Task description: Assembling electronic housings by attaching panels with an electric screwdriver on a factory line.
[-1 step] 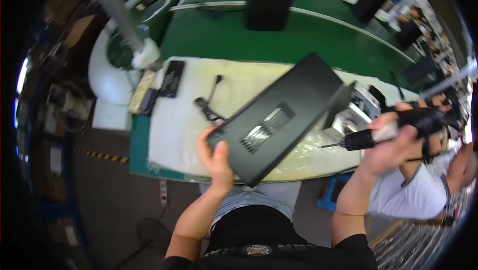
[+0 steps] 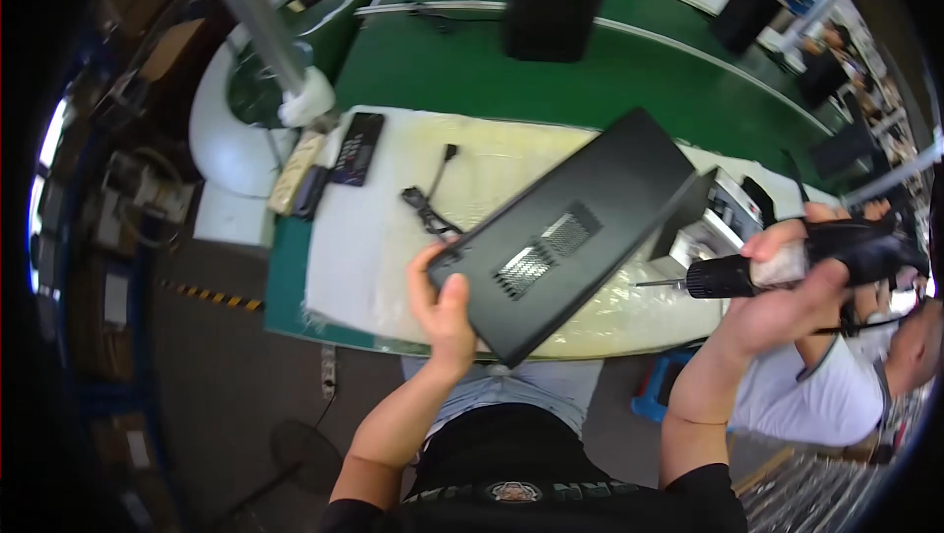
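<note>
My left hand (image 2: pixel 442 317) grips the near left corner of a flat black computer case (image 2: pixel 615 174), thumb on top and fingers along its edge. The case lies tilted across the work mat, and its broad face has two perforated vent patches. To the right, my right hand (image 2: pixel 787 287) is wrapped round a black electric screwdriver (image 2: pixel 718 277) with a pale band on its body. Its thin bit points left, apart from the case. A black cable (image 2: pixel 428 210) with a small plug lies on the mat beyond my left hand.
Right of the case stands an open metal box (image 2: pixel 703 233). A dark phone-like device (image 2: pixel 359 148) and a beige power strip (image 2: pixel 297 174) lie at the mat's left, near a metal post (image 2: pixel 251 17). A tall black case (image 2: pixel 556 2) stands on the green belt (image 2: pixel 442 61). A person (image 2: pixel 826 390) sits at right.
The whole scene sits slightly further right in the picture and looks sharper. Both hands keep their holds on the computer case and the electric screwdriver.
</note>
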### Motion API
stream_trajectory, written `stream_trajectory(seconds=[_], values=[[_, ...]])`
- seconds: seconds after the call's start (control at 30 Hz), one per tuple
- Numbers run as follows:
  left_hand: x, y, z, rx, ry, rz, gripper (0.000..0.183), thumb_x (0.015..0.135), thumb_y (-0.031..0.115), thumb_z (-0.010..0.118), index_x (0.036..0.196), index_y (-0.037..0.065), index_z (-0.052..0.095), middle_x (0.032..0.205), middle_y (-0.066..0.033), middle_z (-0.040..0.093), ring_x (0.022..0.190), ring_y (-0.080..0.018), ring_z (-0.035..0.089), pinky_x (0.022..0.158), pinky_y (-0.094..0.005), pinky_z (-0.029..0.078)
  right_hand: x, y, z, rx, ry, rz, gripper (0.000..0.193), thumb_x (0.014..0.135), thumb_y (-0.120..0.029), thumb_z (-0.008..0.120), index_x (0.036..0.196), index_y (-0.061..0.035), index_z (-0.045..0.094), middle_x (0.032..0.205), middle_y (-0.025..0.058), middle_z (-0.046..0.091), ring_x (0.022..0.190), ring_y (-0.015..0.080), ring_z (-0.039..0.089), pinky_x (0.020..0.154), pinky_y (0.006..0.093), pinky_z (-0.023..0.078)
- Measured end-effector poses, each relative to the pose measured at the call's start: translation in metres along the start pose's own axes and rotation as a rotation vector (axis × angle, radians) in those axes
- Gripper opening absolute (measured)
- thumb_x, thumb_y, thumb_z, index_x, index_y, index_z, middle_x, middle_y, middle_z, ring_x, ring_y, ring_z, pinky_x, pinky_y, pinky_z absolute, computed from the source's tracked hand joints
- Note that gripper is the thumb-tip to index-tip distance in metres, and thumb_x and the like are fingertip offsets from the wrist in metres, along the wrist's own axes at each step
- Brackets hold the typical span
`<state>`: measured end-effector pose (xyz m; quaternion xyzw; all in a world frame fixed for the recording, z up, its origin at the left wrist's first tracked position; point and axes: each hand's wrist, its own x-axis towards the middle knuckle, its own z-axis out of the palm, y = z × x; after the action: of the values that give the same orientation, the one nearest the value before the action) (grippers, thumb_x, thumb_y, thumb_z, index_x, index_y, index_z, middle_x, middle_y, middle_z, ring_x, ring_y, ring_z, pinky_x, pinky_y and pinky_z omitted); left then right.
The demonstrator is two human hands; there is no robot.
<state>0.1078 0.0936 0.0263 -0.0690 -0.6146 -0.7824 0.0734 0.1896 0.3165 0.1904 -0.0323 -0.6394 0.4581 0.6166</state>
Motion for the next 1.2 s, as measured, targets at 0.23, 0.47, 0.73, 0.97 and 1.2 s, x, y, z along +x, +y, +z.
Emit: stream_trajectory(seconds=[0.23, 0.47, 0.73, 0.97, 1.2], values=[[0.000, -0.004, -0.010, -0.117, 0.047, -0.032, 0.042, 0.084, 0.013, 0.059, 0.122, -0.004, 0.051, 0.118, -0.0134, 0.055, 0.107, -0.0197, 0.051, 0.097, -0.0325, 0.038, -0.011, -0.039, 0.118, 0.292, -0.589, 0.126, 0.070, 0.096, -0.057, 0.043, 0.136, -0.0023, 0.027, 0.110, 0.0149, 0.056, 0.055, 0.0148, 0.055, 0.051, 0.0292, 0.049], [0.002, 0.003, -0.005, -0.162, 0.056, -0.043, 0.041, 0.082, 0.010, 0.061, 0.120, -0.002, 0.051, 0.102, -0.0065, 0.054, 0.085, -0.0109, 0.050, 0.079, -0.0253, 0.043, -0.031, -0.030, 0.172, 0.383, -0.633, -0.039, 0.062, 0.096, -0.048, 0.049, 0.127, 0.0013, 0.028, 0.105, 0.0165, 0.059, 0.055, 0.0160, 0.059, 0.049, 0.0260, 0.048], [0.003, -0.010, -0.018, -0.035, -0.064, -0.013, 0.048, 0.082, 0.015, 0.062, 0.125, -0.001, 0.048, 0.114, -0.0114, 0.054, 0.102, -0.0188, 0.052, 0.092, -0.0304, 0.041, -0.057, -0.020, 0.196, 0.536, -0.583, -0.012, 0.051, 0.093, -0.034, 0.059, 0.124, -0.0013, 0.033, 0.101, 0.0165, 0.060, 0.056, 0.0147, 0.059, 0.048, 0.0254, 0.049], [0.031, -0.018, -0.078, 0.060, -0.601, -0.068, 0.080, 0.075, 0.032, 0.081, 0.137, 0.001, 0.041, 0.128, -0.0147, 0.051, 0.123, -0.0253, 0.048, 0.106, -0.0367, 0.036, -0.061, -0.016, 0.205, 0.639, -0.620, 0.090, 0.051, 0.092, -0.035, 0.061, 0.121, 0.0005, 0.037, 0.097, 0.0167, 0.060, 0.052, 0.0144, 0.057, 0.043, 0.0244, 0.046], [0.052, -0.038, -0.086, 0.306, -0.880, -0.120, 0.103, 0.061, 0.027, 0.090, 0.142, -0.002, 0.034, 0.135, -0.0207, 0.051, 0.128, -0.0298, 0.048, 0.105, -0.0364, 0.039, -0.064, -0.018, 0.207, 0.701, -0.668, 0.071, 0.062, 0.092, -0.037, 0.062, 0.129, 0.0009, 0.028, 0.100, 0.0203, 0.059, 0.054, 0.0129, 0.057, 0.044, 0.0242, 0.046]])
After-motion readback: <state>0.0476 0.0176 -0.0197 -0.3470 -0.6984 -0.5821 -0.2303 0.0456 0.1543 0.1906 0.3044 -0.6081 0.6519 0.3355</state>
